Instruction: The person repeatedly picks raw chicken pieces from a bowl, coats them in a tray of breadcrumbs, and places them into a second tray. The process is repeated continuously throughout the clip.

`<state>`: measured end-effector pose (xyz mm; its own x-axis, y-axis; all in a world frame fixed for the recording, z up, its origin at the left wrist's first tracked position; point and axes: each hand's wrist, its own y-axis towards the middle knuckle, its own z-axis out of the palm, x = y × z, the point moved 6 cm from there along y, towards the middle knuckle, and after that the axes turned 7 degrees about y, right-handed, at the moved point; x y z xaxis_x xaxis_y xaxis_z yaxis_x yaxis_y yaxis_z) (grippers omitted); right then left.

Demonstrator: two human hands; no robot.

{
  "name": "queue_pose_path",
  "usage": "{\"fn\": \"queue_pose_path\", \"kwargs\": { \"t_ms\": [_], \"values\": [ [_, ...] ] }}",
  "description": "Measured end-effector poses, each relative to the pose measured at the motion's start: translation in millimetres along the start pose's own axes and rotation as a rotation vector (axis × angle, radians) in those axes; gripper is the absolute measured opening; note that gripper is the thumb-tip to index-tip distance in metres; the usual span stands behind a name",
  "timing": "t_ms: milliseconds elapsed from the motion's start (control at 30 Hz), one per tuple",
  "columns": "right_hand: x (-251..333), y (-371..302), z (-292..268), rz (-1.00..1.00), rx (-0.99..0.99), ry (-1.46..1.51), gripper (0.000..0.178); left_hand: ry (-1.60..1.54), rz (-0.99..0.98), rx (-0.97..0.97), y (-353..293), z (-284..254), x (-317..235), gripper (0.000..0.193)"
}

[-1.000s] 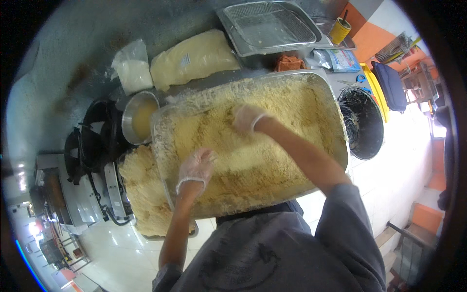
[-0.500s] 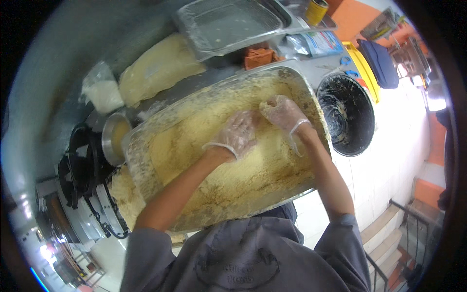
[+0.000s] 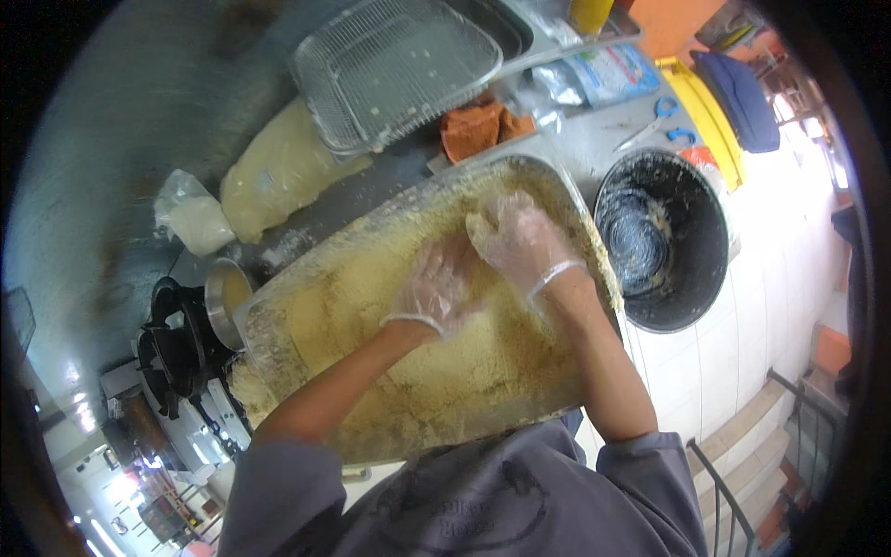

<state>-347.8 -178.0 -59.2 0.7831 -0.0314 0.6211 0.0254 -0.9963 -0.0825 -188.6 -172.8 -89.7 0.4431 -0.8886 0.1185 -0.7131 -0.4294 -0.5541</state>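
Note:
A large metal tray [image 3: 371,441] holds a deep bed of pale yellow crumbly mix [image 3: 483,367]. Both my hands wear clear loose plastic gloves dusted with it. Low over the middle of the mix is my left hand [image 3: 434,286], its fingers apart and holding nothing that I can see. Just right of it and a little farther off, my right hand [image 3: 527,239] has its fingers curled in. Something yellowish shows at those fingertips, but blur and the glove hide what it is.
A black bucket [image 3: 664,269] with white smears stands right of the tray. Beyond the tray lie an orange cloth [image 3: 471,130], a wire-mesh tray [image 3: 399,70], a large bag [image 3: 278,176] and a small white bag [image 3: 195,218]. A metal bowl [image 3: 223,306] sits left; blue-handled scissors [image 3: 664,110] lie far right.
My right hand has shifted slightly left and turned, its fingers reaching farther forward. My left hand has moved slightly left and nearer to me. The whole view has shifted and tilted a little.

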Motion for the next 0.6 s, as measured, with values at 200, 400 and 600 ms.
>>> {"fn": "queue_pose_path", "kwargs": {
  "t_ms": [200,400,600],
  "values": [
    [3,2,2,0.09,0.034,0.163,0.033,-0.128,0.072,-0.118,-63,42,46,0.095],
    [-6,-1,-10,0.18,-0.149,0.422,0.042,-0.219,0.131,-0.147,-59,84,54,0.109],
    [8,-6,-24,-0.169,-0.244,-0.069,0.036,-0.199,0.124,-0.376,-35,35,32,0.111]
  ]
}}
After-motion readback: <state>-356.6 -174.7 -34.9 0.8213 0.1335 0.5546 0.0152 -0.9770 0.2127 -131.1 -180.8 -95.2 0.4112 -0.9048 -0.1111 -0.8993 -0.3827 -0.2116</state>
